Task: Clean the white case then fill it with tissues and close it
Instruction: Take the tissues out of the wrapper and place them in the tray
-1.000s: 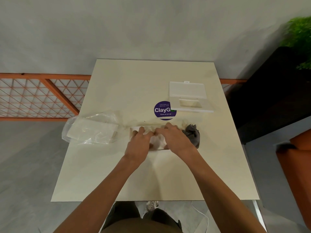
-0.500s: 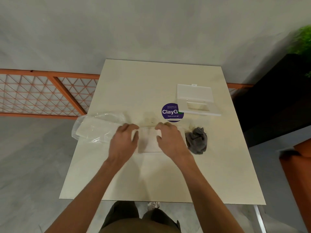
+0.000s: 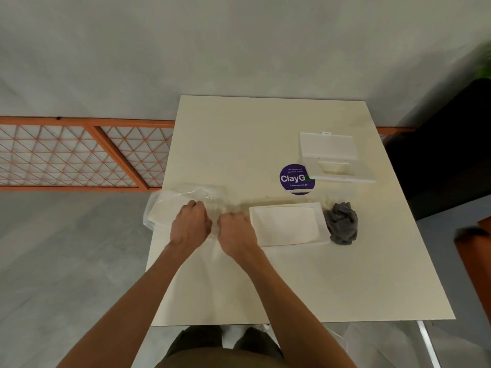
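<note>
Head view: both hands are set on the clear plastic tissue pack point(image 3: 183, 205) at the table's point(image 3: 265, 288) left edge. The left hand point(image 3: 190, 225) is curled over the pack, fingers closed on the wrap; the right hand point(image 3: 235, 232) pinches its near end. The open white case tray point(image 3: 288, 224) lies just right of the right hand, long axis running left to right, so the right hand is judged nearer for the transfer. The lid point(image 3: 330, 156) rests farther back; a grey cloth point(image 3: 342, 223) touches the tray's right end.
</note>
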Motion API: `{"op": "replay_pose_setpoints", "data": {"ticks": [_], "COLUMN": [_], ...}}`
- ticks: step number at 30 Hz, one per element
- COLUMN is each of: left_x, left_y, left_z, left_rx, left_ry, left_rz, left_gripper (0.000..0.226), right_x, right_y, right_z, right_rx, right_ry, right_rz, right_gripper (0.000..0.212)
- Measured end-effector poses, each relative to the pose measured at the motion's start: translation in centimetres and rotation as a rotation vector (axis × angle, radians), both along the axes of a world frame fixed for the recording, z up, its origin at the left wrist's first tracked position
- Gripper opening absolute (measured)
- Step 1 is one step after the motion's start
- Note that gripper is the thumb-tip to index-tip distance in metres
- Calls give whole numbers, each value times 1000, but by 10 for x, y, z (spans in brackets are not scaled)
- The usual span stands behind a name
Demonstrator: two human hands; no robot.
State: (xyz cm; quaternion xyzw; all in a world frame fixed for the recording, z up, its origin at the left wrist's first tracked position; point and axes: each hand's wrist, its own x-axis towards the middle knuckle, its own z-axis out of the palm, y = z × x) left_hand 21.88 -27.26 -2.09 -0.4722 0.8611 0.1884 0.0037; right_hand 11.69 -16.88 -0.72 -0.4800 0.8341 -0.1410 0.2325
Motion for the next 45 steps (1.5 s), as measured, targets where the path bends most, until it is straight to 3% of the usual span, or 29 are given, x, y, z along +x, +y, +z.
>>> {"op": "replay_pose_setpoints", "data": {"ticks": [3,7,9,11,17,21,23,26,28,32,35,37,42,45], "left_x": [7,14,14,13,13,15,16,17,17,21,23,24,31,32], "left_y": [-7,-14,-17,-18,-17,-23,-27,-32,-35,-42,-41,-38,-32,-29], "left_z": [-8,-20,-25,-28,-38,-39,-36,-29,-28,-37,-37,-33,-33,-29], "left_rx": [14,-8,-12,-10,-65,1,80,169,204,193,171,175,190,203], "left_ry": [27,24,22,21,114,174,210,248,245,301,412,432,473,486], "left_rz": [-55,-119,-133,-154,-208,-234,-262,-326,-368,-418,-361,-302,-263,-252], "left_gripper": [22,60,67,63,18,17,41,75,64,22,24,26,25,26], "right_x": [7,15,19,21,26,27,24,22,23,19,9,6,14,23], "right_y": [-4,-5,-2,0,2,-3,-8,-11,-10,-7,-14,-20,-31,-33], "right_z": [-7,-11,-14,-18,-23,-28,-28,-24,-23,-22,-15,-19,-18,-22], "right_rx": [12,2,8,22,38,-13,-50,-88,-158,-257,-233,-209,-3,9], "right_ry": [54,97,87,75,55,19,-14,18,-3,-80,-319,-341,-139,-40], "right_rz": [-40,-79,-108,-154,-263,-320,-353,-351,-367,-279,-443,-500,-362,-347], "right_gripper": [29,25,21,21,18,57,65,25,13,11,26,35,30,27]}}
